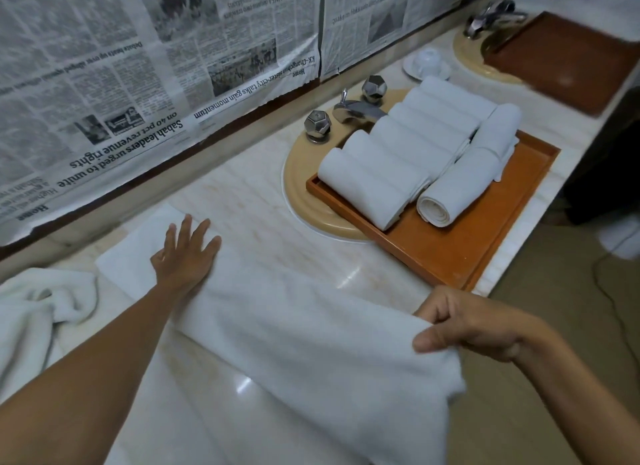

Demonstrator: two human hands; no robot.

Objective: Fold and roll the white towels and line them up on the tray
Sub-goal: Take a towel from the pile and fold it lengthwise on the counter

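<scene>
The left hand (188,253) lies flat, fingers spread, pressing the towel (277,329) onto the table (249,201). The right hand (464,322) pinches the towel's near-right edge, lifted. Rolled towels (398,159) fill the tray's (450,253) far side; bare table lies between towel and tray.

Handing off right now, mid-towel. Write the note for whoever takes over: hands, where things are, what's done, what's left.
Left hand: open, pressing flat on the far left end of the spread towel.
Right hand: pinches the spread towel's right edge, lifted slightly.
Tray: to the right, holding a row of rolled towels, with crosswise rolls against the row's right ends.
Done: the rolls on the tray.
Left: fold and roll the spread towel and set it on the tray's bare part, then likely the crumpled towel at far left.
</scene>
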